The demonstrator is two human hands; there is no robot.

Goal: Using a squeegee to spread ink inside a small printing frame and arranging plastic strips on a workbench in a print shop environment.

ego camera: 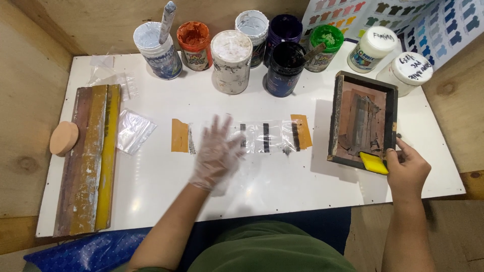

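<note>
Film strip [264, 136] taped flat on table [282, 191], under gloved left hand's [216, 153] spread, blurred fingertips. Right hand [406, 168] right of strip, grasping screen frame [363, 121] corner beside yellow sponge [373, 162].

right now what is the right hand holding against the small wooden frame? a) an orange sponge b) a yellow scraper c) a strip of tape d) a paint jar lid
b: the right hand grips a small yellow scraper at the lower corner of the wooden frame, while the orange sponge lies far off at the table's left edge.
</note>
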